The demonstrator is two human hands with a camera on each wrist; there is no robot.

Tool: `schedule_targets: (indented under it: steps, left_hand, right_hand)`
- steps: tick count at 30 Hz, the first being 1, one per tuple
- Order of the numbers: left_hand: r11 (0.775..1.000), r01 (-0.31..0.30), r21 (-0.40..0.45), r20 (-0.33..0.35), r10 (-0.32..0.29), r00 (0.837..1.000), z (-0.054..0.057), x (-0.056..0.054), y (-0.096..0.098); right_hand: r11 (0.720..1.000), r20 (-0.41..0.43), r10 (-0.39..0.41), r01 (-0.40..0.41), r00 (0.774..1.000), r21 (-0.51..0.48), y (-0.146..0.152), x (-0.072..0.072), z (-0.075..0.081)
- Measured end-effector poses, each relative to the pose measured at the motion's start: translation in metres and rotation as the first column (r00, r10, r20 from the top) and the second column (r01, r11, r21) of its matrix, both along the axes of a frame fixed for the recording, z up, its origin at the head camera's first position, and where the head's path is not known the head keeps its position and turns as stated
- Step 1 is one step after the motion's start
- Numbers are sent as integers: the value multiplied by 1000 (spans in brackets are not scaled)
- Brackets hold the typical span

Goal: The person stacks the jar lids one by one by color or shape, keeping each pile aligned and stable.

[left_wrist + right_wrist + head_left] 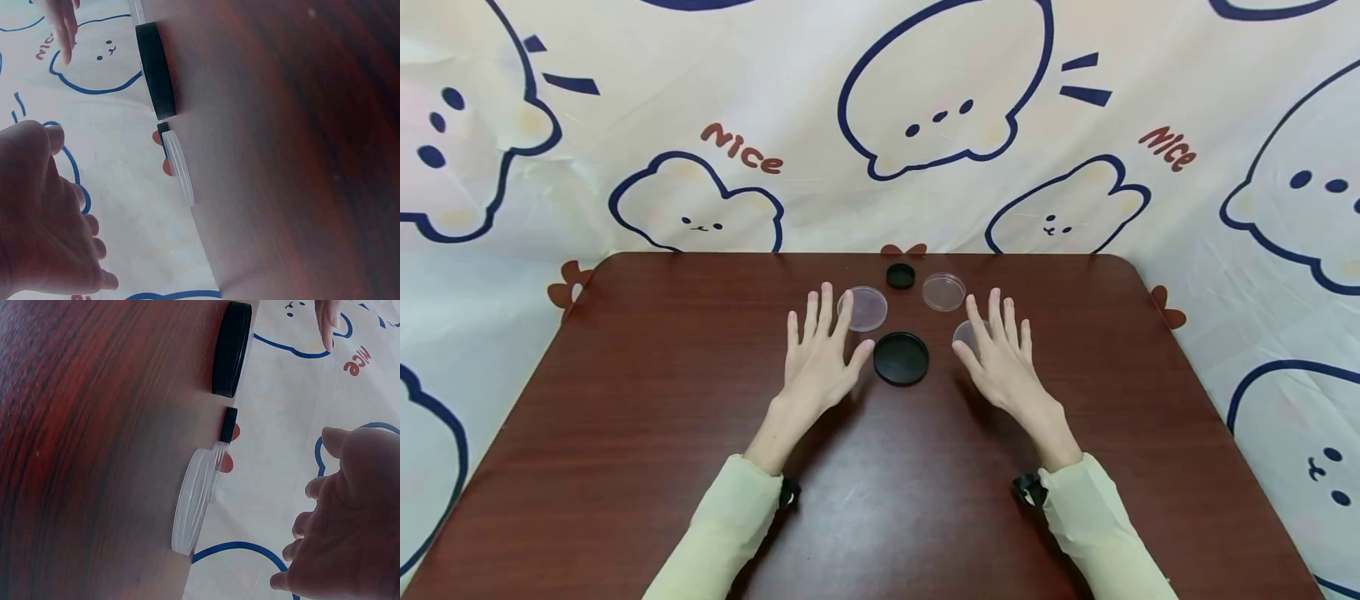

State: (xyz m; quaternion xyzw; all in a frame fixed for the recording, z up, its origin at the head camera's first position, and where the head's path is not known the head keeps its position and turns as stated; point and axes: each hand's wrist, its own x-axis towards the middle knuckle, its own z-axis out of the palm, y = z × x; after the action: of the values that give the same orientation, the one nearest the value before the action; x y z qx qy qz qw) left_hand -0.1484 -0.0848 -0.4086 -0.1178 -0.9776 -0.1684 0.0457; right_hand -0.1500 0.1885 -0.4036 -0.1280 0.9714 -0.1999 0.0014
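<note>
Both hands hover over the table with fingers spread and palms down, holding nothing. In the head view my left hand point(822, 360) is beside a clear round dish point(867, 309), its index fingertip overlapping that dish's edge. My right hand point(1002, 358) partly covers another clear round dish point(964, 335). Between the hands lies a large black round lid-like dish point(901, 359). Farther back are a small black round piece point(900, 276) and a third clear dish point(943, 292). In the right wrist view the large black dish point(232, 350) shows a ridged, low side wall.
The brown wooden table point(662, 400) ends at a straight back edge with rounded corners. A pale curtain point(812, 83) with cartoon drawings hangs behind and around it. Dark wrist-camera straps sit at both sleeve cuffs.
</note>
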Motion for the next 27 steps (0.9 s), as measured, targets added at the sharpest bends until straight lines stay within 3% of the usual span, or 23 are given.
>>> schedule_targets:
  steps: [15,27]
  left_hand:
    - [1000,5,13,6,-5,1000,1,1,-3]
    - [1000,21,21,66,-22,998,3,-1,-5]
  right_hand:
    - [999,43,20,-21,999,31,-6,-1,0]
    - [999,59,33,-35,998,38,-7,-2,0]
